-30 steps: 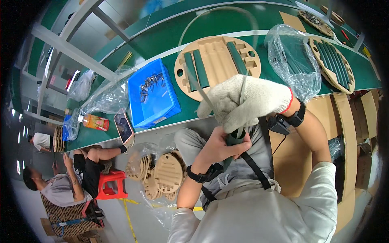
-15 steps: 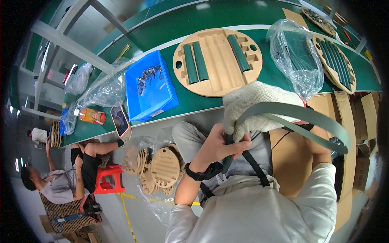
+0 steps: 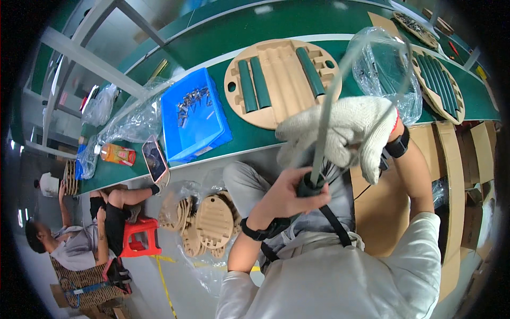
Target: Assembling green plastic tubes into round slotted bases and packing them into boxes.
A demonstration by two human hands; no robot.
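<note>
steadily, the bare left hand (image 3: 289, 196) wraps closed round a dark green tube (image 3: 304, 190), gripping it just below its open mouth, in front of the lap and on the near side of the bench edge. a pale grey-green strip (image 3: 317, 159) stands in that mouth and bows up in a blurred loop. the gloved right hand (image 3: 342, 130) is beside it, fingers loosely spread; blur hides whether it pinches the strip's other end, so i cannot tell.

to handle this well, i judge, the tube wants a firm hold near the mouth with fingertips clear of the opening, and the springy strip wants guiding straight in line with the tube, without twisting or kinking.

counted: one tube in hand, one strip, and on the nearer round tray (image 3: 284, 80) three green tubes (image 3: 247, 85), two left and one right. a second tray (image 3: 433, 101) bears several more, too crowded to number surely. one blue bin (image 3: 204, 146) holds many small metal pieces (image 3: 192, 102), heaped past counting.
</note>
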